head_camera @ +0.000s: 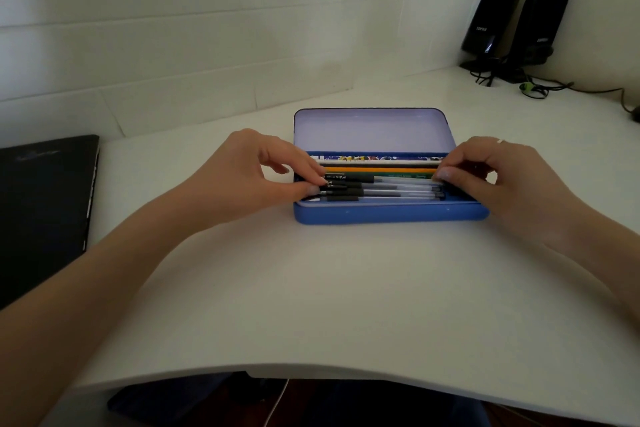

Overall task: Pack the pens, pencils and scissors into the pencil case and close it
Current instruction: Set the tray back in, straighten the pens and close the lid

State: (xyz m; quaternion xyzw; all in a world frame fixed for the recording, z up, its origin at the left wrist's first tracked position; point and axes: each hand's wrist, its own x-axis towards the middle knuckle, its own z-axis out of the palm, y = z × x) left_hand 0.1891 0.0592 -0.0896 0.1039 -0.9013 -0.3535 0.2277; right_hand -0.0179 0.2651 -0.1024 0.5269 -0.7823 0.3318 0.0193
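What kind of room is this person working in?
Probably a home desk or study corner: a white desk against a pale wall, a pair of black desktop speakers with cables in the far corner, a closed black laptop at the left, and an open blue pencil case holding pens.

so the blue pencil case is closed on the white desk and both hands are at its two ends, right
Not quite. The blue pencil case is open, not closed: the head view shows its lid standing up at the back, with pens and pencils lying inside. The rest holds: it sits on the white desk, with the left hand and right hand at its two ends.
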